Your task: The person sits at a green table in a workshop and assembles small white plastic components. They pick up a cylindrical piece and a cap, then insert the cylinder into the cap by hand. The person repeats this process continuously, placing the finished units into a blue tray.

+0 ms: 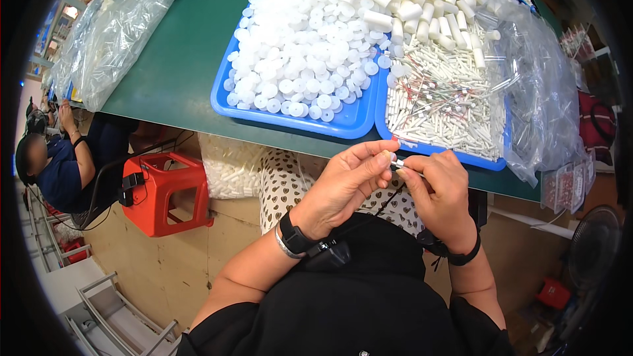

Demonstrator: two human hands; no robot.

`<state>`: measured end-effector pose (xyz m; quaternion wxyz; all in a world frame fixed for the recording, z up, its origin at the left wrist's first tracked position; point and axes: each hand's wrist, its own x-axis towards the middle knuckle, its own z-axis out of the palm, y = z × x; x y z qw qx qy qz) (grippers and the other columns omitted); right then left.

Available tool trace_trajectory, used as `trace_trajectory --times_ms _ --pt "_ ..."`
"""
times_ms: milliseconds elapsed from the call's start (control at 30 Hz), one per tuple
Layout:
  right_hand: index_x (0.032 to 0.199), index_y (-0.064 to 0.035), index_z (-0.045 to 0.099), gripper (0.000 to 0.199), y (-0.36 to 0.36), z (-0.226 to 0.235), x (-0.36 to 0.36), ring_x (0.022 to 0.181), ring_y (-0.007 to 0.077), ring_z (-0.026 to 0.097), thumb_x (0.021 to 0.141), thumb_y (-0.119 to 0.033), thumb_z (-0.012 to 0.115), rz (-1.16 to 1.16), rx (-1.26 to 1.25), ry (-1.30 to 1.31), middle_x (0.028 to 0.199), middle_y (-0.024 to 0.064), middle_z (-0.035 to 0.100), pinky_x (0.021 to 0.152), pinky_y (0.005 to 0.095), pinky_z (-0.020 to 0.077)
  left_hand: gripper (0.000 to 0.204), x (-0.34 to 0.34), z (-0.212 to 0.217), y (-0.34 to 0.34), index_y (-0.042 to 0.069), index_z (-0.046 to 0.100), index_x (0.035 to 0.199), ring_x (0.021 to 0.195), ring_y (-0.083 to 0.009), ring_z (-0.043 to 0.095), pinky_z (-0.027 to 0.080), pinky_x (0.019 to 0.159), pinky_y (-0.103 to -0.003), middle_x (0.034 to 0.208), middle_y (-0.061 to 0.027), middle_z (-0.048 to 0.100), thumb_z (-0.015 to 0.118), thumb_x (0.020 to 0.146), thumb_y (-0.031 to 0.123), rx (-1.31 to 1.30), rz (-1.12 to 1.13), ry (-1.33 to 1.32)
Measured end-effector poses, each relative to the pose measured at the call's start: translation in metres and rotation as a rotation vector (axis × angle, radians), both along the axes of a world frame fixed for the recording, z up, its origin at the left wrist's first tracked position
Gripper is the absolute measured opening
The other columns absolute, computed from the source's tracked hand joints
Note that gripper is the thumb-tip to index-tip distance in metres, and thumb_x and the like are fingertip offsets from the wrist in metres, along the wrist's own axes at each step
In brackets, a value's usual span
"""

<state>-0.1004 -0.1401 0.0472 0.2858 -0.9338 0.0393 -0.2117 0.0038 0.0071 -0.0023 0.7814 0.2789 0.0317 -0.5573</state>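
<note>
Over the table's front edge, both hands meet at one small white and silvery piece, too small to name. My left hand pinches its left end between thumb and index finger, while the other fingers curl below. At its right end, the thumb and fingers of my right hand are closed on it. Just beyond my hands stands a blue tray heaped with translucent white discs. Beside it, a second blue tray holds thin white sticks and several pieces with red wires.
Thick white foam-like cylinders are piled behind the right tray. Clear plastic bags lie along the right side of the green table. A red stool stands left, near a seated person; a fan is at right.
</note>
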Motion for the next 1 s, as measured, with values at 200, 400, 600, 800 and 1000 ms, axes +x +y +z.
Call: trace_trajectory --times_ms 200,400,600,800,1000 --pt "0.084 -0.0042 0.065 0.004 0.018 -0.024 -0.006 0.056 0.0203 0.053 0.087 -0.004 0.067 -0.172 0.531 0.037 0.067 0.0038 0.063 0.058 0.0337 0.0366 0.031 -0.014 -0.020 -0.002 -0.001 0.060 0.122 0.084 -0.0090 0.060 0.051 0.075 -0.023 0.092 -0.0025 0.064 0.061 0.098 0.019 -0.123 -0.005 -0.019" --pt "0.084 -0.0048 0.064 0.005 0.012 -0.023 0.001 0.059 0.0205 0.056 0.088 -0.005 0.066 -0.083 0.147 -0.034 0.067 0.0043 0.063 0.055 0.0349 0.0367 0.033 -0.016 -0.019 -0.004 -0.001 0.061 0.122 0.085 -0.0084 0.060 0.050 0.074 -0.023 0.092 -0.0020 0.064 0.062 0.098 0.021 -0.034 -0.004 0.001" --pt "0.088 -0.0043 0.067 0.003 -0.005 -0.014 0.007 0.065 0.0258 0.060 0.088 -0.007 0.067 -0.030 0.291 0.062 0.071 0.0077 0.065 0.061 0.0373 0.0438 0.031 -0.010 -0.007 0.000 0.001 0.062 0.119 0.079 -0.0093 0.060 0.050 0.073 -0.024 0.086 -0.0019 0.064 0.061 0.098 0.024 0.128 0.125 -0.201" --pt "0.086 -0.0053 0.065 0.010 -0.044 -0.014 0.029 0.077 0.0244 0.059 0.077 -0.004 0.063 0.000 -0.472 0.067 0.084 0.0069 0.061 0.069 0.0363 0.0462 0.033 -0.011 -0.004 0.001 0.002 0.062 0.118 0.075 -0.0079 0.058 0.049 0.072 -0.023 0.085 -0.0009 0.061 0.063 0.098 0.027 0.146 0.129 -0.208" --pt "0.075 -0.0058 0.059 0.004 -0.052 -0.008 0.036 0.073 0.0237 0.057 0.072 -0.004 0.060 0.141 -0.606 0.118 0.074 0.0061 0.055 0.068 0.0347 0.0455 0.035 -0.009 -0.005 0.002 0.000 0.061 0.120 0.080 -0.0101 0.061 0.053 0.076 -0.024 0.091 -0.0037 0.062 0.062 0.098 0.027 0.135 0.138 -0.223"
